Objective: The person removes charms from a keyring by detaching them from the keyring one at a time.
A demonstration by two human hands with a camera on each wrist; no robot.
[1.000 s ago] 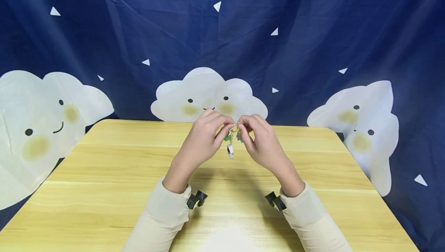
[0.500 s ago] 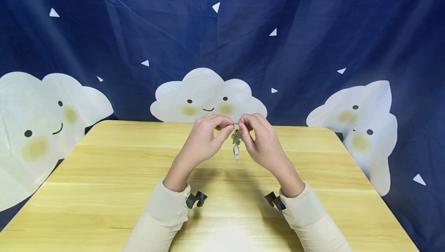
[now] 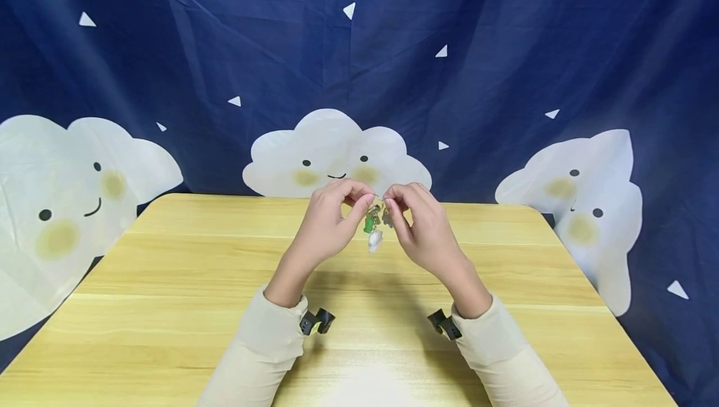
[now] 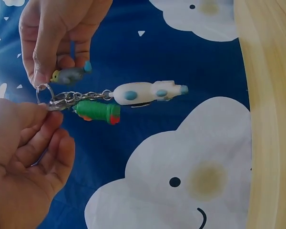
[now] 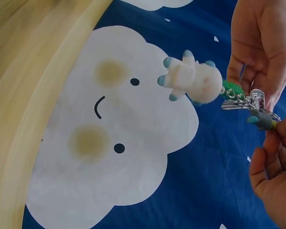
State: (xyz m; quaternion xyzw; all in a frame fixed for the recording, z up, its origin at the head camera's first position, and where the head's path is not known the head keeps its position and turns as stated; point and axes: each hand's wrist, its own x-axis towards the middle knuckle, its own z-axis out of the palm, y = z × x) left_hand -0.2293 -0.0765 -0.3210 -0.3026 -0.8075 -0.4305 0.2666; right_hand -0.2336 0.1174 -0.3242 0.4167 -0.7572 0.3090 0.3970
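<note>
Thumb and fingertips of my left hand (image 3: 328,223) pinch a keychain by its metal clasp and ring (image 4: 45,92), held above the table. On the other side my right hand (image 3: 422,229) pinches the same ring. From a short chain (image 4: 88,95) hangs a white figure charm (image 4: 133,93) with light-blue spots. Beside it dangle a green charm (image 4: 97,110) with a red end and a small grey charm (image 4: 70,75) with a yellow end and a blue tip. Fingertips partly cover the ring, so whether it is spread apart cannot be told.
Below the hands lies a light wooden table (image 3: 196,307). Behind it hangs a dark blue curtain (image 3: 269,45) printed with white clouds and triangles. A black wrist camera sits at each sleeve cuff.
The hanging charms swing and turn: the white one moved right, then back left, and the green one shows more clearly now. My left fingertips have shifted slightly left; the right hand stays nearly still.
</note>
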